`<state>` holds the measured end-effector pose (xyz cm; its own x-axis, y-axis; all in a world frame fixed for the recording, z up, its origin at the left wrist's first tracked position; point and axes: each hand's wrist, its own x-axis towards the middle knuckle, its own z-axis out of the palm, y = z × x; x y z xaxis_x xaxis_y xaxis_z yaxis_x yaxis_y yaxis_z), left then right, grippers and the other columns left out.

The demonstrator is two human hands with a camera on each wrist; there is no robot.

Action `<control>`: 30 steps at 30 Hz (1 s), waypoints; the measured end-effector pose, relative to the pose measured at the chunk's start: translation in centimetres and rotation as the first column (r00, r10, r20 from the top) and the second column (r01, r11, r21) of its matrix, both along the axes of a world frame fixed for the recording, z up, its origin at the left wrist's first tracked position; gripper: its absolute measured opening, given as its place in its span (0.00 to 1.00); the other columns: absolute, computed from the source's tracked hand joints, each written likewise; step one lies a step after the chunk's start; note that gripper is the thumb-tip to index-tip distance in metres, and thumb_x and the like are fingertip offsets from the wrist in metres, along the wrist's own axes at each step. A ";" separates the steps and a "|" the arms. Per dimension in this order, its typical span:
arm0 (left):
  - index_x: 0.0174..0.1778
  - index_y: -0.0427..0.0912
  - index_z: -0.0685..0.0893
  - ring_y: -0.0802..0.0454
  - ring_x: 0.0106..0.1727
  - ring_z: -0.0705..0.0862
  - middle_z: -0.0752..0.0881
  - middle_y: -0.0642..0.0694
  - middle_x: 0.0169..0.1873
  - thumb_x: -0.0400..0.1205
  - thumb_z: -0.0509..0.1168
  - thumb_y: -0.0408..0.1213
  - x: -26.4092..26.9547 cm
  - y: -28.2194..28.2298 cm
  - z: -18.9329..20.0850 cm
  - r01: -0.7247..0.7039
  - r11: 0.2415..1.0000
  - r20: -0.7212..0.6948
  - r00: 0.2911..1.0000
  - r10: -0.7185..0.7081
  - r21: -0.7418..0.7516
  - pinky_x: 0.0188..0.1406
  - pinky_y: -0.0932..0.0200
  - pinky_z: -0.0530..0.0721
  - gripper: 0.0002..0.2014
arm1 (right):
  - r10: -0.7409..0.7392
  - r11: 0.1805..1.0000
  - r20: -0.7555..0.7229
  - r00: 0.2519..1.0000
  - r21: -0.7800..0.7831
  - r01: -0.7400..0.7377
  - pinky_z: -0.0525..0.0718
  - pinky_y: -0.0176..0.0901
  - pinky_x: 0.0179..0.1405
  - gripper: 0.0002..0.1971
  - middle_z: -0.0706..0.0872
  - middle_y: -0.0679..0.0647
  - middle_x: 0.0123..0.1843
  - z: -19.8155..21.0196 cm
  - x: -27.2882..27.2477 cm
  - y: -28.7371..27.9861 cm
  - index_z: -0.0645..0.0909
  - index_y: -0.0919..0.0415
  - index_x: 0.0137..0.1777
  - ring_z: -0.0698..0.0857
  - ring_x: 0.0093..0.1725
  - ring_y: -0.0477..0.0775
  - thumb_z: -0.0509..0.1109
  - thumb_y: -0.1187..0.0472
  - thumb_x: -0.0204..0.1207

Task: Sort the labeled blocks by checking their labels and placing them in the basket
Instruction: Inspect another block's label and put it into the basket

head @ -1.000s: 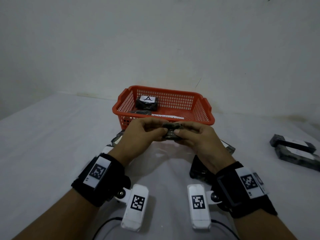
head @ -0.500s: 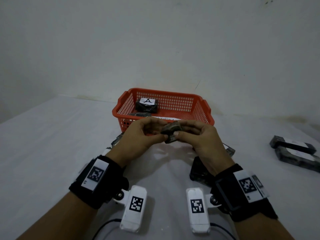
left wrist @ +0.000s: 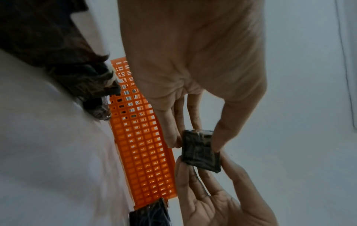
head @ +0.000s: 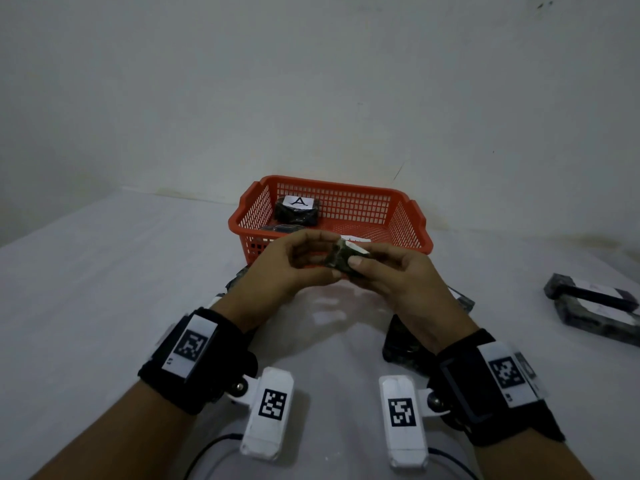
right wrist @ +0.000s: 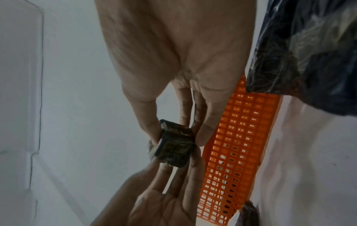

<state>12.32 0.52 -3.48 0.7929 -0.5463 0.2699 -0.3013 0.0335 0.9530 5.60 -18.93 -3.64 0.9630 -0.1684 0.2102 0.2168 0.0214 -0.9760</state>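
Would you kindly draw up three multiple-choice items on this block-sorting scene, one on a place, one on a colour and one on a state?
1. Where does the block marked A lie?
A. inside the basket
B. on the table beside the basket
C. in the left hand

2. What colour is the basket?
A. blue
B. orange-red
C. green

3. How is the small dark block held?
A. by the left hand alone
B. lying loose on the table
C. pinched between both hands

Key: 1 A, it sits within the mesh walls at the back left; 2 B, the mesh shows orange-red in every view; 3 C, fingertips of the left hand and the right hand grip its sides above the table.
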 end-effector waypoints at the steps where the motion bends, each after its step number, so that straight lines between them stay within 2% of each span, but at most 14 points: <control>1: 0.70 0.47 0.84 0.55 0.65 0.90 0.91 0.51 0.62 0.80 0.75 0.34 -0.1 0.0 0.0 0.040 0.999 -0.034 0.999 -0.040 -0.010 0.62 0.57 0.88 0.21 | -0.024 0.999 0.010 1.000 -0.027 0.024 0.91 0.49 0.63 0.14 0.96 0.59 0.56 -0.1 0.0 -0.2 0.91 0.62 0.62 0.94 0.59 0.59 0.80 0.65 0.76; 3: 0.70 0.46 0.85 0.51 0.65 0.90 0.91 0.49 0.62 0.82 0.73 0.37 -0.5 -0.2 0.1 0.071 0.997 -0.053 0.996 -0.072 -0.025 0.67 0.50 0.87 0.19 | -0.054 0.995 0.014 0.998 -0.086 0.055 0.90 0.51 0.65 0.17 0.96 0.59 0.56 -0.1 0.0 -0.5 0.90 0.63 0.63 0.95 0.59 0.57 0.82 0.64 0.74; 6: 0.67 0.44 0.88 0.52 0.60 0.92 0.94 0.49 0.57 0.84 0.70 0.32 -0.6 -0.5 0.1 -0.045 0.999 0.019 0.999 0.045 -0.007 0.63 0.55 0.90 0.15 | -0.024 0.996 -0.018 1.000 -0.087 0.022 0.90 0.50 0.64 0.16 0.96 0.60 0.56 -0.1 0.1 -0.6 0.90 0.64 0.63 0.94 0.59 0.57 0.80 0.66 0.76; 8: 0.66 0.41 0.88 0.51 0.59 0.93 0.94 0.47 0.55 0.85 0.69 0.30 -0.4 -0.5 0.0 -0.069 0.997 0.013 0.998 0.069 -0.018 0.62 0.53 0.90 0.14 | 0.000 0.998 -0.034 0.999 -0.068 -0.002 0.91 0.50 0.62 0.14 0.95 0.60 0.57 -0.1 0.2 -0.6 0.90 0.64 0.63 0.94 0.60 0.59 0.79 0.67 0.77; 12: 0.67 0.43 0.87 0.50 0.60 0.92 0.93 0.47 0.58 0.83 0.71 0.32 -0.5 -0.5 0.0 -0.021 1.000 -0.020 1.000 0.021 -0.005 0.66 0.49 0.88 0.16 | -0.042 0.996 -0.007 0.999 -0.084 0.042 0.93 0.41 0.54 0.14 0.95 0.61 0.55 0.0 0.0 -0.5 0.90 0.66 0.63 0.95 0.57 0.58 0.79 0.67 0.77; 14: 0.67 0.44 0.87 0.54 0.59 0.92 0.94 0.49 0.57 0.83 0.73 0.32 -0.6 -0.5 0.1 -0.037 0.999 0.000 0.999 0.037 0.007 0.65 0.51 0.89 0.16 | -0.042 0.995 -0.004 0.999 -0.094 0.042 0.92 0.40 0.55 0.15 0.96 0.60 0.55 0.0 0.0 -0.5 0.89 0.66 0.63 0.95 0.56 0.57 0.79 0.67 0.77; 18: 0.67 0.45 0.88 0.55 0.58 0.93 0.94 0.50 0.56 0.83 0.72 0.32 -0.6 -0.4 0.2 -0.028 1.000 -0.009 1.000 0.028 0.007 0.62 0.57 0.90 0.16 | -0.021 0.992 -0.010 1.000 -0.123 0.019 0.91 0.48 0.62 0.18 0.96 0.58 0.56 -0.1 -0.1 -0.6 0.89 0.64 0.64 0.95 0.58 0.56 0.81 0.68 0.75; 21: 0.64 0.45 0.88 0.57 0.56 0.93 0.94 0.51 0.54 0.81 0.74 0.29 -0.6 -0.4 0.3 -0.036 0.999 0.016 0.999 0.036 -0.011 0.52 0.67 0.89 0.16 | -0.041 0.986 0.004 0.999 -0.161 0.041 0.91 0.46 0.63 0.20 0.96 0.56 0.57 0.1 -0.2 -0.4 0.89 0.62 0.65 0.95 0.58 0.52 0.82 0.71 0.73; 23: 0.63 0.44 0.88 0.58 0.56 0.93 0.95 0.52 0.54 0.79 0.76 0.26 -0.4 -0.4 0.2 -0.042 0.999 0.028 0.999 0.043 -0.034 0.51 0.69 0.88 0.18 | -0.019 0.990 -0.002 1.000 -0.141 0.018 0.92 0.49 0.63 0.22 0.95 0.57 0.59 0.1 -0.1 -0.3 0.88 0.62 0.67 0.94 0.60 0.53 0.82 0.72 0.73; 27: 0.66 0.43 0.85 0.60 0.60 0.91 0.93 0.53 0.57 0.75 0.78 0.23 -0.3 -0.3 0.0 -0.027 0.999 0.048 0.998 0.029 -0.032 0.52 0.69 0.88 0.24 | 0.036 0.999 -0.098 0.995 0.033 -0.033 0.94 0.53 0.57 0.17 0.94 0.62 0.60 0.2 0.0 0.0 0.87 0.64 0.66 0.95 0.58 0.62 0.78 0.65 0.79; 30: 0.68 0.45 0.83 0.61 0.63 0.89 0.91 0.55 0.60 0.76 0.78 0.23 -0.4 -0.3 0.0 0.023 0.999 0.034 0.999 -0.023 -0.027 0.54 0.68 0.88 0.26 | 0.000 0.999 -0.087 0.996 0.047 0.004 0.95 0.51 0.52 0.15 0.95 0.62 0.58 0.3 -0.2 0.0 0.87 0.67 0.65 0.95 0.56 0.63 0.77 0.67 0.79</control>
